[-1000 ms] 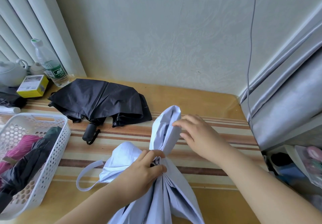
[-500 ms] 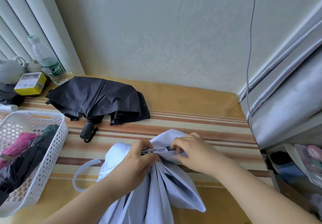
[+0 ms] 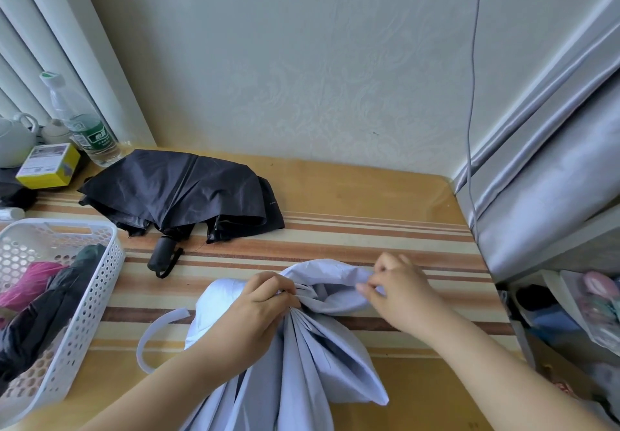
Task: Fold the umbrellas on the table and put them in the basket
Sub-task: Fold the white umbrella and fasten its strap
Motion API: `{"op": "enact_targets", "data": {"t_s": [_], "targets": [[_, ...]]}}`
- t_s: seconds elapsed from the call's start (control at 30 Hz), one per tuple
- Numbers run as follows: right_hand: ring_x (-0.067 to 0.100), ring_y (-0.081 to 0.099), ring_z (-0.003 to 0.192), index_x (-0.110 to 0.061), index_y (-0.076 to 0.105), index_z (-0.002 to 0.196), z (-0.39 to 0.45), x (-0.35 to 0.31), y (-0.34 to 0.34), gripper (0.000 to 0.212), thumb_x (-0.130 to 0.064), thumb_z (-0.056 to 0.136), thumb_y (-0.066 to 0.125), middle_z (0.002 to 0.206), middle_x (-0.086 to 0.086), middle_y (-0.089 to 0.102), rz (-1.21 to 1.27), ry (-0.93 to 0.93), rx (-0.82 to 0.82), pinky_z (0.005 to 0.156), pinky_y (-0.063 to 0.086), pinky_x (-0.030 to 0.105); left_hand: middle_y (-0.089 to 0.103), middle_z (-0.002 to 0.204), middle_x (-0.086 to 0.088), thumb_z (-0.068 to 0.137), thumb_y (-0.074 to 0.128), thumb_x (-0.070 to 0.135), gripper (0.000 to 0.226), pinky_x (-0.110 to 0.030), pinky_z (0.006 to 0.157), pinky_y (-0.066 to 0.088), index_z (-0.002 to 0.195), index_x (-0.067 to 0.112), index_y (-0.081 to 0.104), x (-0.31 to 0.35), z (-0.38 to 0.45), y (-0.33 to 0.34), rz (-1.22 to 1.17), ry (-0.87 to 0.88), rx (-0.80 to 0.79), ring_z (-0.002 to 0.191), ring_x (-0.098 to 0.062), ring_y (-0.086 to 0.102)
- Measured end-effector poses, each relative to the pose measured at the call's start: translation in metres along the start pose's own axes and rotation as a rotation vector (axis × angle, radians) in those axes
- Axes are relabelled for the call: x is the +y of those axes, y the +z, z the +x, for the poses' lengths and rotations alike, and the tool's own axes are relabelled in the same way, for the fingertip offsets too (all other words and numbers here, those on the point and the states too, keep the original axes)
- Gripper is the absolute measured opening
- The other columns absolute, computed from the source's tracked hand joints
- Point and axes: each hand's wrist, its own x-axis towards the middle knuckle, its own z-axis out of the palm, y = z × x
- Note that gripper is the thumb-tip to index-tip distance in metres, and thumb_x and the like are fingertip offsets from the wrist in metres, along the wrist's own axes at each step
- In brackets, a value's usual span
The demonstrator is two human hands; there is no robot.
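Nearest to us, our left hand (image 3: 258,313) was clenched round the gathered waist of the pale lavender fabric umbrella (image 3: 302,363), which lay on the striped wooden table (image 3: 369,239) with its pleats fanning back toward us; we judged that this grip was there to keep the folds bunched while the other hand worked. Just beyond, our right hand (image 3: 399,293) pinched a flap of the same canopy between thumb and fingertips, apparently to lay it flat against the bundle. The umbrella's loose closing strap (image 3: 157,330) curled out to the left, not yet wrapped, so we took the folding to be only part done. Further left stood the white perforated plastic basket (image 3: 87,303), already holding a dark folded umbrella (image 3: 50,306) and a pink one (image 3: 30,283), close enough for an easy drop. Farther back, the black fabric umbrella (image 3: 181,192) lay collapsed but unrolled, waiting its turn. Behind it stood a clear plastic water bottle (image 3: 84,122) by the wall.
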Motion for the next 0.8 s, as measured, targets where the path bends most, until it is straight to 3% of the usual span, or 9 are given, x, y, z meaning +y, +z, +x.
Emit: {"op": "enact_targets", "data": {"t_s": [0.07,0.2,0.27,0.37,0.5,0.6,0.7,0.77,0.8], "targets": [[0.02,0.047,0.107,-0.014,0.054,0.115,0.004,0.011,0.001,0.038,-0.046,0.096,0.047,0.12,0.001,0.043,0.092,0.25,0.024,0.079,0.035,0.027,0.047,0.112,0.012,0.078,0.053,-0.009,0.04,-0.004,0.098,0.026,0.104,0.021,0.06,-0.002,0.0,-0.002,-0.021,-0.005,-0.028,0.104,-0.008,0.044],[0.026,0.053,0.118,-0.019,0.018,0.151,0.005,0.02,0.018,0.082,-0.053,0.089,0.059,0.15,0.009,0.036,0.582,0.575,-0.249,0.088,0.048,0.035,0.045,0.113,0.018,0.086,0.04,0.002,0.037,-0.003,0.094,0.029,0.105,0.031,0.055,-0.006,-0.001,-0.006,-0.089,-0.03,-0.097,0.103,-0.002,0.045],[0.024,0.057,0.114,-0.019,0.03,0.147,0.005,0.016,0.032,0.072,-0.04,0.088,0.066,0.14,0.007,0.05,0.839,0.584,-0.3,0.093,0.05,0.037,0.044,0.113,0.027,0.087,0.034,0.012,0.035,-0.002,0.092,0.031,0.102,0.034,0.056,-0.009,0.0,-0.01,-0.156,-0.065,-0.119,0.105,0.007,0.046],[0.02,0.063,0.095,-0.014,0.057,0.123,0.007,0.007,0.043,0.039,-0.015,0.086,0.07,0.107,0.004,0.067,1.082,0.574,-0.293,0.081,0.053,0.032,0.045,0.112,0.038,0.089,0.041,0.007,0.036,-0.002,0.09,0.032,0.099,0.036,0.06,-0.014,0.005,-0.016,-0.227,-0.107,-0.165,0.105,0.015,0.046],[0.013,0.06,0.084,-0.027,0.062,0.101,0.003,0.005,0.039,0.024,-0.015,0.083,0.072,0.092,-0.004,0.067,0.913,0.49,-0.274,0.072,0.05,0.026,0.051,0.106,0.036,0.081,0.038,-0.001,0.043,-0.001,0.102,0.018,0.095,0.033,0.059,-0.02,0.018,-0.03,-0.245,-0.126,-0.278,0.104,0.018,0.045],[0.017,0.061,0.098,-0.022,0.057,0.121,-0.003,0.008,0.033,0.041,-0.023,0.084,0.072,0.111,-0.003,0.064,0.951,0.518,-0.224,0.08,0.053,0.033,0.05,0.101,0.026,0.077,0.034,-0.004,0.045,-0.004,0.108,0.0,0.091,0.031,0.06,-0.019,0.024,-0.032,-0.204,-0.113,-0.297,0.102,0.019,0.045],[0.018,0.053,0.112,-0.021,0.041,0.139,-0.009,0.006,0.026,0.059,-0.029,0.087,0.068,0.13,-0.002,0.047,0.697,0.51,0.008,0.077,0.042,0.024,0.05,0.096,0.023,0.074,0.038,-0.01,0.041,-0.003,0.104,0.016,0.074,0.02,0.065,-0.01,0.02,-0.021,-0.172,-0.038,-0.185,0.099,0.011,0.044],[0.005,0.052,0.101,-0.024,0.051,0.124,-0.014,-0.008,0.017,0.039,-0.023,0.088,0.066,0.114,-0.008,0.05,0.604,0.257,0.291,0.074,0.036,0.014,0.05,0.097,0.02,0.077,0.036,-0.002,0.035,-0.004,0.096,0.026,0.073,0.018,0.064,-0.002,0.016,-0.014,-0.133,0.0,-0.116,0.102,-0.001,0.042],[0.0,0.051,0.094,-0.026,0.055,0.113,-0.015,-0.018,0.01,0.027,-0.02,0.089,0.064,0.104,-0.011,0.051,0.589,0.095,0.317,0.073,0.035,0.011,0.05,0.097,0.019,0.078,0.036,0.004,0.032,-0.004,0.094,0.027,0.073,0.019,0.063,0.001,0.014,-0.012,-0.11,0.008,-0.09,0.101,-0.003,0.041]]}}
